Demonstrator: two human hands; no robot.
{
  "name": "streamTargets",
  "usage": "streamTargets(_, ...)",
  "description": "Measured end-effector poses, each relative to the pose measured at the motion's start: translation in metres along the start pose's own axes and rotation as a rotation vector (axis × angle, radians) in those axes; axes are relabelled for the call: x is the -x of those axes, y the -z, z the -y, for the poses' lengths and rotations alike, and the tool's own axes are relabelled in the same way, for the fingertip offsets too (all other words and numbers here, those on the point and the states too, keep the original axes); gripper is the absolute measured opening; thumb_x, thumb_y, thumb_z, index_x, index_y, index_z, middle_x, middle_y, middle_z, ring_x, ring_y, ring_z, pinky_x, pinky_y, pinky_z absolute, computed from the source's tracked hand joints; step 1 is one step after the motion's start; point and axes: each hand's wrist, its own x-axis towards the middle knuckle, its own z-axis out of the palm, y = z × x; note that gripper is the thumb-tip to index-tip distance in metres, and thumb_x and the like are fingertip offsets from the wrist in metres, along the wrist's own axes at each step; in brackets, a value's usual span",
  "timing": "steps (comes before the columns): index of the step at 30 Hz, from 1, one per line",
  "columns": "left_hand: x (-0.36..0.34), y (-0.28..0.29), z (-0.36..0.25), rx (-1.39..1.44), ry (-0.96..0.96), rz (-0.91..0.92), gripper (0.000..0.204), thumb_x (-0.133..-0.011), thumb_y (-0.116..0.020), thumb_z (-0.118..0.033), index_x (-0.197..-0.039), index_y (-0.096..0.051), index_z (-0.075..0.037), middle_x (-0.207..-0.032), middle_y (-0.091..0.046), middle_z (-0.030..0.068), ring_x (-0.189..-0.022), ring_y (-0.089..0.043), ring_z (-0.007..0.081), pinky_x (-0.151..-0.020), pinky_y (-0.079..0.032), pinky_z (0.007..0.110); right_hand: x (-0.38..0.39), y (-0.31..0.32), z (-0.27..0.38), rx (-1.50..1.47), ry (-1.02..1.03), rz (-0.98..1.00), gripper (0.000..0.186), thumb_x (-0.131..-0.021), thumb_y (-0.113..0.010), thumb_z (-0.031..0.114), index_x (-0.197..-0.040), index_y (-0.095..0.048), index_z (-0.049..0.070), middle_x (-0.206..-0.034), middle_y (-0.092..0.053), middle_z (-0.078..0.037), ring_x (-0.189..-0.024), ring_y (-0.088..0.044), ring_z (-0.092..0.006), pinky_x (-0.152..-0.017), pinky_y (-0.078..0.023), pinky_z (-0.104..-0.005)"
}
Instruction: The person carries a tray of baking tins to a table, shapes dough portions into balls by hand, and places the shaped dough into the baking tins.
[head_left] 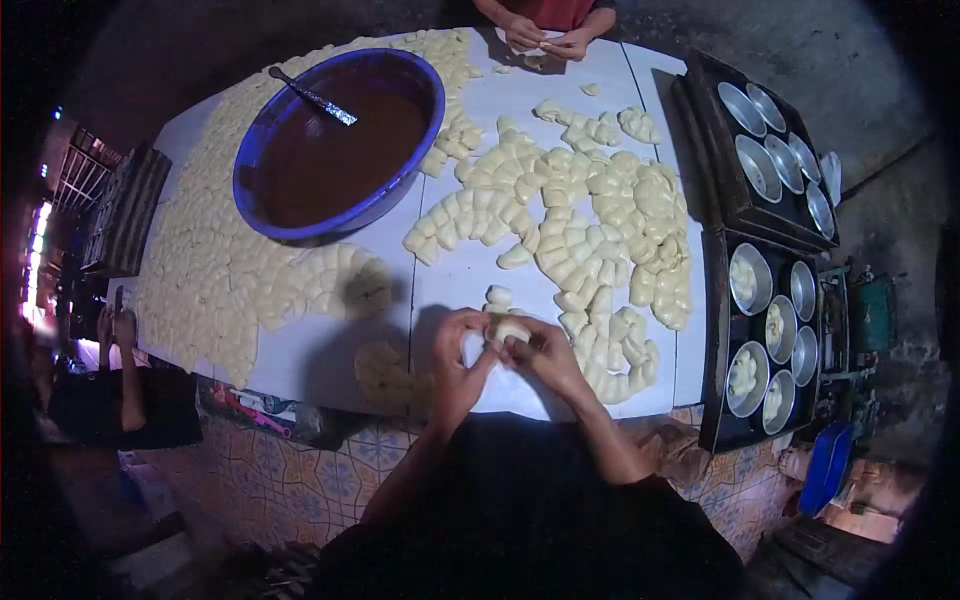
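The white table (pixel 440 285) was flanked on its right by two dark trays (pixel 714 340). A blue bowl (pixel 392 196) was set on the table's left half. Round tins (pixel 741 108) were laid in the trays. Above the table's near edge, the left hand (pixel 460 356) and right hand (pixel 543 356) were held together, both curled nearly closed, a small dough piece (pixel 511 331) pinched between them.

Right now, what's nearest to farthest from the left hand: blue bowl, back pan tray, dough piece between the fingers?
From the left hand, in the head view:
1. Dough piece, in the fingers.
2. Blue bowl, ahead left.
3. Back pan tray, far right.
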Motion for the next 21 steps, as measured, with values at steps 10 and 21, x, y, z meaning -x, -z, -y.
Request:
streamTargets(10, 0.000, 0.034, 0.034, -0.037, 0.157, -0.211, 0.019, -0.087, -0.060, -0.005, -0.106, -0.057, -0.002, -0.100, -0.058, 0.0071, -0.090, -0.059, 0.0143, -0.079, -0.048, 0.028, -0.047, 0.025, -0.031, 0.515, -0.059, -0.288, 0.045, -0.084, -0.049, 0.002, -0.128, -0.047, -0.005, -0.111, -0.061, -0.027, -0.104, -0.059, -0.0387, -0.092, -0.044, -0.0387)
streamTargets(21, 0.069, 0.115, 0.018, -0.909, -0.239, -0.434, 0.023, -0.090, -0.050, -0.008, -0.110, -0.060, -0.001, -0.112, -0.059, 0.0147, -0.110, -0.051, 0.0275, -0.098, -0.037, 0.040, -0.032, -0.090, -0.052, 0.779, 0.645, 0.492, 0.027, -0.078, -0.060, -0.001, -0.105, -0.060, 0.001, -0.119, -0.051, -0.018, -0.115, -0.046, -0.0347, -0.096, -0.042, -0.0384)
